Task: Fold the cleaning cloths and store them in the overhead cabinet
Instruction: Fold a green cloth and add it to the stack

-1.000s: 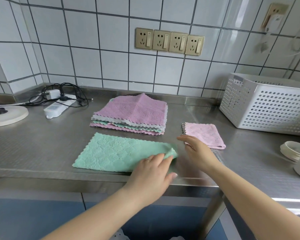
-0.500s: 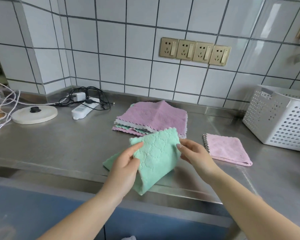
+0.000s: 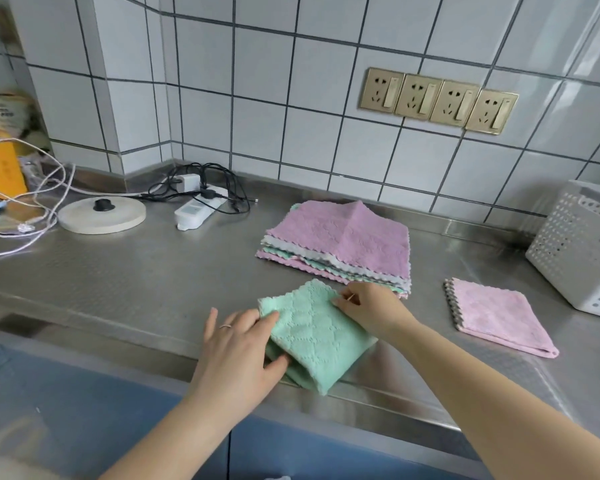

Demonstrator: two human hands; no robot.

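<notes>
A mint-green cloth (image 3: 317,336), folded into a small square, lies near the front edge of the steel counter (image 3: 125,282). My left hand (image 3: 238,355) pinches its left edge, thumb under the fold. My right hand (image 3: 371,308) pinches its far right corner. Behind it sits a stack of unfolded cloths (image 3: 340,244) with a pink one on top. A folded pink cloth (image 3: 496,315) lies to the right.
A white perforated basket (image 3: 582,251) stands at the right. A white power strip with black cables (image 3: 198,206) and a round white lid (image 3: 101,213) lie at the back left, with loose white cords and a yellow box (image 3: 0,164) further left. Blue cabinet fronts below.
The green cloth went from lying flat and long, to lifted and folded over in both hands, to lying folded square on the counter. The view shifted right and down.
</notes>
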